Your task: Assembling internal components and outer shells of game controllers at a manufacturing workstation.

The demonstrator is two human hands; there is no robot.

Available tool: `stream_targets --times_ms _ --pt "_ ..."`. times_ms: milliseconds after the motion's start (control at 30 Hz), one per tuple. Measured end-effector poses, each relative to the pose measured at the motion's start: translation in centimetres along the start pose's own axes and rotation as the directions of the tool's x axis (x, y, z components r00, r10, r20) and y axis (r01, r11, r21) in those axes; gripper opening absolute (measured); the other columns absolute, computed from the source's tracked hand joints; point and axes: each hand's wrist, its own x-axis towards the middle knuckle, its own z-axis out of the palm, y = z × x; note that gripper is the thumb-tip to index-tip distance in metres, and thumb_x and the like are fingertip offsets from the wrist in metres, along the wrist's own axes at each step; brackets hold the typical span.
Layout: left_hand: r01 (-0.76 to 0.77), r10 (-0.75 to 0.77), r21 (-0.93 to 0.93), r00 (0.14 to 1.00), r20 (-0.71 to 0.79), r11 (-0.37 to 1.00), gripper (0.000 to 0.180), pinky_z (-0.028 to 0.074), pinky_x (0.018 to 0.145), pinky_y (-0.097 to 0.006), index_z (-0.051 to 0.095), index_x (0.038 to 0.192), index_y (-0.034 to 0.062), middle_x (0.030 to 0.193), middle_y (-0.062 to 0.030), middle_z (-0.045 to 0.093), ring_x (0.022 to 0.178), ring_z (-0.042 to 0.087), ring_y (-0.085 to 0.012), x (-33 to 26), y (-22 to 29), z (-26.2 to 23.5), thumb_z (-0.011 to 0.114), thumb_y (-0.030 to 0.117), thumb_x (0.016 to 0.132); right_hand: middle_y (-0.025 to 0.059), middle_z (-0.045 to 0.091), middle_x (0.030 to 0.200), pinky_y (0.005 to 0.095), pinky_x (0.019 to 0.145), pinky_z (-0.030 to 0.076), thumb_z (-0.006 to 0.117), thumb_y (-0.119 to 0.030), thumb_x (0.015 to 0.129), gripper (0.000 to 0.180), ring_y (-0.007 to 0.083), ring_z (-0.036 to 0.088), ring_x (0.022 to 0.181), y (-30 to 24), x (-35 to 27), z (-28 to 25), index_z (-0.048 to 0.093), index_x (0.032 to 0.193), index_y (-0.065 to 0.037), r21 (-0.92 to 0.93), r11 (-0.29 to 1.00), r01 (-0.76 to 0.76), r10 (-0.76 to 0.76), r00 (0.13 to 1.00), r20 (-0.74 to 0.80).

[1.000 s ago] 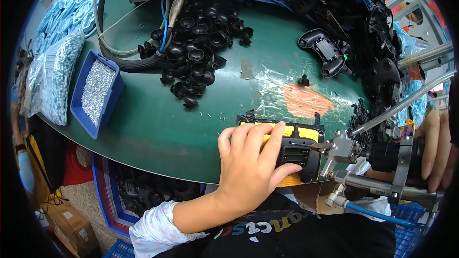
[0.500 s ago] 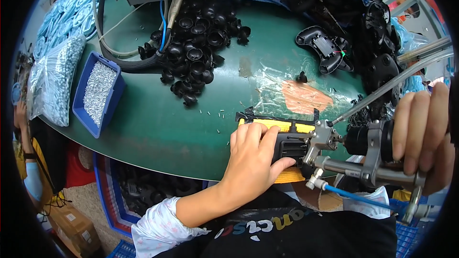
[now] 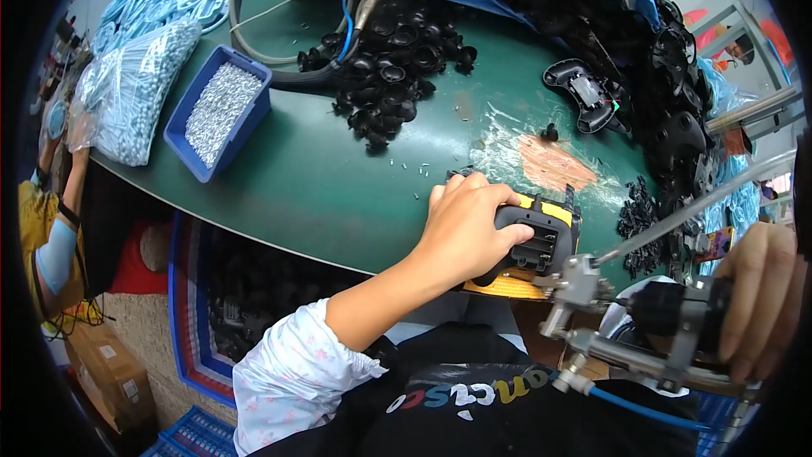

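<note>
My left hand (image 3: 465, 227) is closed round a black game controller shell (image 3: 536, 245), its thumb on the slotted back. The shell lies in a yellow-padded holder (image 3: 505, 286) at the table's front edge. My right hand (image 3: 759, 300) grips the dark handle of an air screwdriver (image 3: 664, 308) at the right. The tool's metal head (image 3: 578, 281) is just right of the shell, near its lower right corner; I cannot tell whether it touches. A clear feed hose (image 3: 668, 213) and a blue air line (image 3: 647, 412) run from the tool.
A blue bin of small metal screws (image 3: 222, 110) and a bag of light blue parts (image 3: 139, 93) stand at left. Black cup-shaped parts (image 3: 393, 74) are heaped mid-table. An open controller half (image 3: 585, 95) lies far right. At the left edge shows another person's hand (image 3: 81, 134).
The screwdriver and my right hand have moved down, with the tool head off the shell's upper part. My left hand stays on the shell. The whole view has shifted.
</note>
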Motion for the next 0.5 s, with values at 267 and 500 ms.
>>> stream_targets --times_ms 267,500 --pt "0.031 -0.031 -0.016 0.999 -0.01 0.999 0.037 0.036 0.089 -0.038 0.074 0.106 0.0128 0.089 -0.0069 0.057 0.095 0.052 -0.0256 0.2 0.2 0.2 0.08 0.034 0.076 0.0025 0.06 0.071 0.0223 0.059 0.059 0.059 -0.006 0.094 0.03 0.01 0.063 0.057 2.7 -1.0 1.3 0.053 0.124 -0.003 -0.247 0.966 0.075 -0.117 0.98 -0.159" --pt "0.028 -0.028 -0.01 1.0 -0.002 1.0 0.04 0.037 0.091 -0.039 0.072 0.105 0.0101 0.091 -0.0093 0.058 0.097 0.053 -0.0271 0.1 0.5 -0.2 0.081 0.035 0.075 -0.001 0.058 0.071 0.0212 0.056 0.056 0.06 -0.008 0.095 0.044 0.0072 0.06 0.054 5.3 2.0 4.2 0.042 0.135 -0.004 -0.238 0.955 0.179 -0.242 0.933 -0.267"
